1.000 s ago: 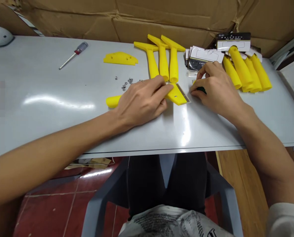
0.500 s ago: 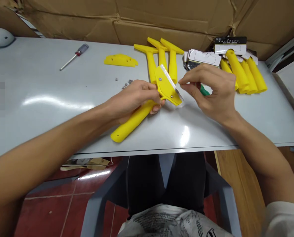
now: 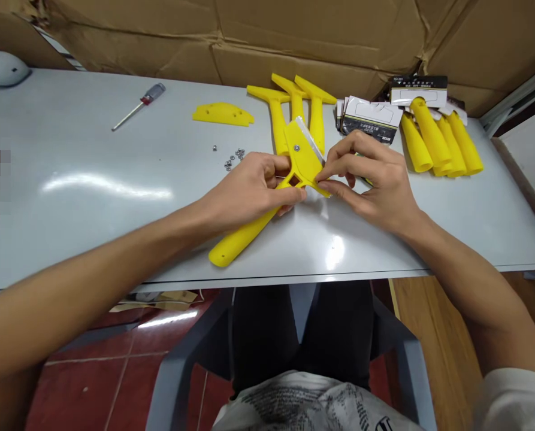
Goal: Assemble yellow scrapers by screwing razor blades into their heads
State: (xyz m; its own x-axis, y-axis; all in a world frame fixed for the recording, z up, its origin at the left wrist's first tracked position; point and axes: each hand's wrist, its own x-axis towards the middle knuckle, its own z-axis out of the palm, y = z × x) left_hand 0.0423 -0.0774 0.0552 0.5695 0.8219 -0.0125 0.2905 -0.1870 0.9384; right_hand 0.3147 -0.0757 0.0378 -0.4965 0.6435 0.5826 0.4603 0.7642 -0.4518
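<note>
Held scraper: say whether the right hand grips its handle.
No, the left hand grips the handle; the right hand is at the scraper head.

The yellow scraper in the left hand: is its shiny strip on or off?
On: the shiny strip runs along the head of the yellow scraper. I can't tell whether it's fastened tight.

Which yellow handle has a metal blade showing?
The handle in the left hand: a bright blade edges its head. No blade shows on the three handles behind it or the carded handles at right.
</note>
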